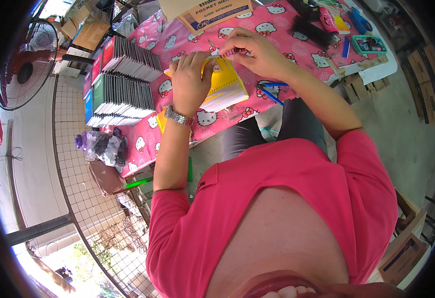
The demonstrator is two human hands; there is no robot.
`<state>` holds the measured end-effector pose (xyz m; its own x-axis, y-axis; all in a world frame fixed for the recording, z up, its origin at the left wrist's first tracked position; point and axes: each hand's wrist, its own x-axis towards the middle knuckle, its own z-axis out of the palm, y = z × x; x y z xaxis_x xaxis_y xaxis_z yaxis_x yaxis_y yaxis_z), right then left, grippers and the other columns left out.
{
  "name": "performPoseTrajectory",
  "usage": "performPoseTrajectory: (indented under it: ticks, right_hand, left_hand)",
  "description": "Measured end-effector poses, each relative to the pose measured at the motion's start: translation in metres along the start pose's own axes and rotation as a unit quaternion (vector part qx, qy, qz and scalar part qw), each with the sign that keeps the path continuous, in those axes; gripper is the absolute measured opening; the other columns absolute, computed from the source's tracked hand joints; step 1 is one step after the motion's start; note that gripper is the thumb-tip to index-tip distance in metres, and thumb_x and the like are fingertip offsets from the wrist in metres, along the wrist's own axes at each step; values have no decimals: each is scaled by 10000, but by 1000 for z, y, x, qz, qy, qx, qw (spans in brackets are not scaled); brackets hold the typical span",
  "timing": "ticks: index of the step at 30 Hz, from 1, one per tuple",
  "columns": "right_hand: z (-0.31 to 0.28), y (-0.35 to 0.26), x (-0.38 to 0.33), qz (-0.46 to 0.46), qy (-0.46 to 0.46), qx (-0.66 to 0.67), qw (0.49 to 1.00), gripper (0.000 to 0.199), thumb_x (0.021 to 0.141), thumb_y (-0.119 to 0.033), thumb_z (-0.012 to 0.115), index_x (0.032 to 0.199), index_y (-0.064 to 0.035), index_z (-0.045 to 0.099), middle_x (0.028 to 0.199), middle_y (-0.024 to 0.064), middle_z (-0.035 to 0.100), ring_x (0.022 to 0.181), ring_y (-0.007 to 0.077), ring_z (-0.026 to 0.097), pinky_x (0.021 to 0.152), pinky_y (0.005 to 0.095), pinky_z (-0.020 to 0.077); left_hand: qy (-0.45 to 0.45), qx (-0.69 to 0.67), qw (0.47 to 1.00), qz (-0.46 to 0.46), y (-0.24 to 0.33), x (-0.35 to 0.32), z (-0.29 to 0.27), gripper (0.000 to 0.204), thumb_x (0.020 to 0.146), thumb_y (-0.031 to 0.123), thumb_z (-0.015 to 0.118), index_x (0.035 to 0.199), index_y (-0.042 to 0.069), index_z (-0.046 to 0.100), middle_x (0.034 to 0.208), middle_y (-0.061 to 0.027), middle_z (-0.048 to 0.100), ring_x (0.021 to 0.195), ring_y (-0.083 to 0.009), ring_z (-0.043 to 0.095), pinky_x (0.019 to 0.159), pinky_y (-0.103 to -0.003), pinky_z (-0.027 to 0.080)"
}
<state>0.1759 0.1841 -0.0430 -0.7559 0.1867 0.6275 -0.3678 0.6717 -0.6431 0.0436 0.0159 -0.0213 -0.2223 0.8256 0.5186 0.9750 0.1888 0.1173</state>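
Observation:
A stack of yellow-covered notebooks (230, 79) lies in front of me, its white page edges toward me. My left hand (191, 77) rests at its left side, fingers curled over the far edge and thumb on the top cover. A thin dark spiral binding coil (237, 50) runs along the far edge of the top notebook. With thumb and forefinger, my right hand (262, 53) pinches this coil, though the fingertips partly hide it. Blue-handled pliers (272, 92) lie on the table, right of the stack. Another yellow notebook (161, 120) shows partly under my left wrist.
Bound notebooks (125, 97) stand in long rows at the left of the pink patterned tablecloth (210, 130). A cardboard box (212, 14) sits at the back. Dark coils (312, 32) and a teal tray (369, 44) are far right. A fan (27, 67) stands left.

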Motion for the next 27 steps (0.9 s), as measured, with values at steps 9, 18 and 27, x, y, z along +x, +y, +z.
performPoseTrajectory:
  ticks: [9, 18, 27]
  right_hand:
    - [-11, -31, 6, 55, -66, -140, 986, 440, 889, -137, 637, 1301, -138, 482, 902, 97, 630, 786, 267, 644, 665, 371, 515]
    - [-10, 90, 19, 337, -99, 171, 920, 536, 892, -292, 607, 1353, -111, 403, 1159, 176, 623, 1039, 269, 643, 825, 421, 522]
    - [-3, 134, -2, 328, -256, 8, 909, 541, 873, -459, 639, 1272, -98, 588, 1288, 149, 578, 1174, 238, 564, 1022, 358, 406]
  left_hand:
    - [3, 17, 1000, 20, 16, -2, 1, 263, 888, 235, 638, 1117, 130, 561, 958, -38, 666, 925, -257, 606, 977, -546, 317]
    - [-28, -49, 998, 14, 4, -2, -2, 172, 935, 239, 586, 1066, 129, 593, 965, -30, 672, 927, -257, 606, 1018, -537, 283]
    - [10, 27, 998, -49, -7, -21, -2, 295, 868, 321, 687, 1046, 91, 633, 1033, -72, 612, 1044, -317, 515, 946, -515, 334]
